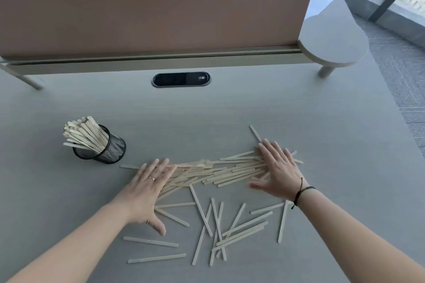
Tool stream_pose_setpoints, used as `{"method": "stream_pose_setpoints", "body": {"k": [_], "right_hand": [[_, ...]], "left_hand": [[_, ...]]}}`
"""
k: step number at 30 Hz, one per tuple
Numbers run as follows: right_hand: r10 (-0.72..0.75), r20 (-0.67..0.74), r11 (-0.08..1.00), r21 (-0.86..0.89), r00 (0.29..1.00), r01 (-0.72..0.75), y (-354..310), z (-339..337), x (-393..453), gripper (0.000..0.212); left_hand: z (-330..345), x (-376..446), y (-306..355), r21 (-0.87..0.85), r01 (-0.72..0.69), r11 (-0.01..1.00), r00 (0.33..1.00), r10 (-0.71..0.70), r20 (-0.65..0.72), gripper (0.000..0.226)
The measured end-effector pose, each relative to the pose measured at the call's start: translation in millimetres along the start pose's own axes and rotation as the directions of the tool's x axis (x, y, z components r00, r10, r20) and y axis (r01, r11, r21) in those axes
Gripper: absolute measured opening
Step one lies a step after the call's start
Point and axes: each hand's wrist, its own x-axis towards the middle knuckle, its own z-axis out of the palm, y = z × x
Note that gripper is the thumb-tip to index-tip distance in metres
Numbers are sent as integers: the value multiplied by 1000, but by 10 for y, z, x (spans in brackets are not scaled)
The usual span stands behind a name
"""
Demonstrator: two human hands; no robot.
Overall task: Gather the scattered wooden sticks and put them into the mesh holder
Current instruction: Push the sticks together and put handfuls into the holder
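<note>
A black mesh holder (110, 151) stands at the left of the grey desk, tilted, with several wooden sticks (84, 132) leaning out of it to the left. A long heap of sticks (220, 169) lies across the middle of the desk. My left hand (147, 188) rests flat, fingers spread, on the heap's left end. My right hand (277, 169) lies flat with fingers apart on its right end. Several loose sticks (220, 230) are scattered nearer to me, between my forearms. One single stick (255, 133) lies just beyond my right fingertips.
A brown divider panel (149, 14) with a low shelf rail runs along the desk's far side. A black oval cable port (181, 79) sits in the desk behind the heap. A round grey side shelf (333, 46) stands at the far right, and the desk's right edge drops to the floor.
</note>
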Motion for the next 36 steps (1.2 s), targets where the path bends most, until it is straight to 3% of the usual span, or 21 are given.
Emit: {"method": "stream_pose_setpoints", "body": {"k": [5,10,15,19,24,27,32,36], "right_hand": [[-140,82,987,-72,987,146,-302,116,-60,139],[-223,99,969,-85,970,232,-545,225,-90,127],[-281,102,957,-42,954,286,-811,301,-145,114],[-321,167,937,-85,932,338,-934,351,-235,127],[-372,247,893,-167,894,418,-928,374,-362,150],[-401,289,862,-201,869,465,-918,390,-397,156],[-410,285,849,-226,866,477,-916,427,-400,153],[-392,226,881,-186,892,435,-953,450,-392,135]], "left_hand": [[154,-84,87,29,-42,999,999,42,1,166],[205,-85,147,20,-4,1000,997,5,-72,161],[199,-79,161,-106,-2,994,983,-18,-181,141],[212,-124,141,-172,-22,985,971,-19,-238,118],[317,-290,158,-31,-51,998,991,47,-122,147],[402,-361,193,59,-87,994,993,91,-80,152],[462,-381,240,72,-73,995,993,80,-89,148],[435,-334,228,-54,-55,997,984,45,-174,129]]}}
